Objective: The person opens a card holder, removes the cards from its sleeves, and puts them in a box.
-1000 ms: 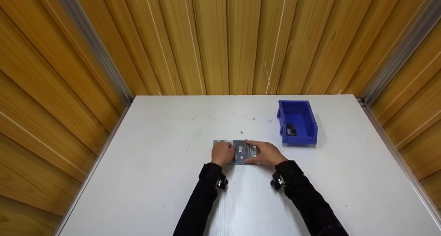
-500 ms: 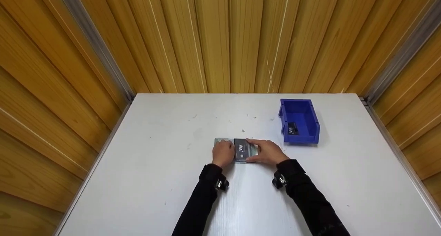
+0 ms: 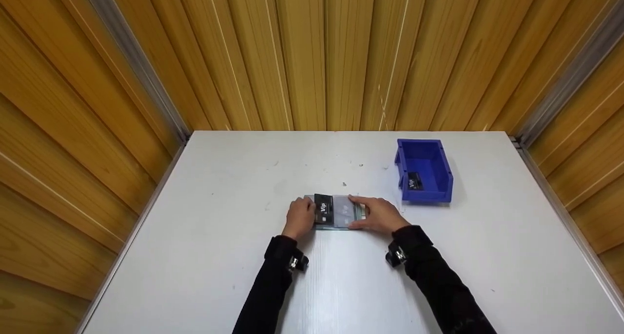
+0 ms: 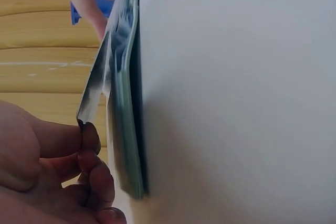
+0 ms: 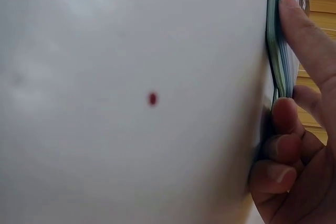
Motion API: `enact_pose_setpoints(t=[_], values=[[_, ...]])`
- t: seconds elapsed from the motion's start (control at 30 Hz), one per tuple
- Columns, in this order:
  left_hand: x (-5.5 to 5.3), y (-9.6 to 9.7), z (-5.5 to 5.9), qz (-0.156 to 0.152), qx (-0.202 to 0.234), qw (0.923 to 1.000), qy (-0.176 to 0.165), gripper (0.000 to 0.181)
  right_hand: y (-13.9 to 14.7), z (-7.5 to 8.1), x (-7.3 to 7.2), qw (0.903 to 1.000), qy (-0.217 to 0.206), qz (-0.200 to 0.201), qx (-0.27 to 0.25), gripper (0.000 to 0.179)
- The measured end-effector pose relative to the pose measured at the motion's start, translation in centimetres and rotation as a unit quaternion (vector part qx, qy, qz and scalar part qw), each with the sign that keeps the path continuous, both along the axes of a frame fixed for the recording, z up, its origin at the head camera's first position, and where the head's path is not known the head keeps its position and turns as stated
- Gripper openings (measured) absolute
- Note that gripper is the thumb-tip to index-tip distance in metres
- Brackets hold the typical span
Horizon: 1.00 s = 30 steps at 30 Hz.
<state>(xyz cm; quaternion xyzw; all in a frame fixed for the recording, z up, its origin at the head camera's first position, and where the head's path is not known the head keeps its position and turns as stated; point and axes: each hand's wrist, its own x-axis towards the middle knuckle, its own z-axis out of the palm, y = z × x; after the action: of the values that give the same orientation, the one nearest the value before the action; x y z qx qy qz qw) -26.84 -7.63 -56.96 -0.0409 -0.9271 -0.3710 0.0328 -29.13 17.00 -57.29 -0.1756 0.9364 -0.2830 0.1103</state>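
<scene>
An open card holder [image 3: 344,212] with clear sleeves and a greenish cover lies on the white table. My left hand [image 3: 300,218] pinches the left edge of a black "Vip" card [image 3: 323,209], which sticks partly out of a clear sleeve. In the left wrist view the card [image 4: 93,93] slants up away from the holder's left leaf, between thumb and fingertips. My right hand [image 3: 381,215] grips the holder's right side, thumb on the near edge and a finger on the far edge. The right wrist view shows the stacked sleeves [image 5: 283,40] edge-on beside that hand's fingers.
A blue open bin [image 3: 424,170] stands to the right, beyond my right hand, with another black "Vip" card [image 3: 414,181] inside. The white table [image 3: 219,256] has small marks and is bounded by wood-patterned walls [image 3: 302,56].
My left hand has moved left, drawing the black card leftward partly out of its sleeve; the clear sleeve now shows paler. My right hand stays on the holder. The head view has shifted slightly.
</scene>
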Motion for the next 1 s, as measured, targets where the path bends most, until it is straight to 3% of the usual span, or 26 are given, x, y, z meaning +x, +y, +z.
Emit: enact_pose_setpoints(t=[0.17, 0.3, 0.6, 0.73, 0.9, 1.0], values=[[0.0, -1.0, -0.2, -0.002, 0.003, 0.9999, -0.014, 0.023, 0.2, 0.1, 0.1, 1.0, -0.002, 0.003, 0.003, 0.087], [0.1, -1.2, 0.3, 0.002, 0.014, 0.9993, -0.033, 0.022, 0.2, 0.2, 0.2, 1.0, -0.002, 0.006, -0.001, 0.086], [0.2, -1.0, 3.9, 0.004, 0.069, 0.9973, -0.026, 0.021, 0.0, 0.1, 0.3, 0.9999, -0.004, 0.005, -0.009, 0.088], [0.1, -0.8, 5.1, 0.002, 0.09, 0.9956, -0.025, 0.02, 0.0, 0.1, 0.3, 1.0, 0.001, 0.001, -0.008, 0.088], [0.1, -0.5, 5.3, 0.003, 0.115, 0.9928, -0.033, 0.02, 0.2, 0.2, 0.2, 0.9999, -0.008, 0.009, -0.011, 0.09], [0.1, -0.4, 5.1, 0.002, 0.124, 0.9916, -0.037, 0.02, 0.5, 0.5, 0.2, 0.9988, -0.024, 0.02, -0.039, 0.09]])
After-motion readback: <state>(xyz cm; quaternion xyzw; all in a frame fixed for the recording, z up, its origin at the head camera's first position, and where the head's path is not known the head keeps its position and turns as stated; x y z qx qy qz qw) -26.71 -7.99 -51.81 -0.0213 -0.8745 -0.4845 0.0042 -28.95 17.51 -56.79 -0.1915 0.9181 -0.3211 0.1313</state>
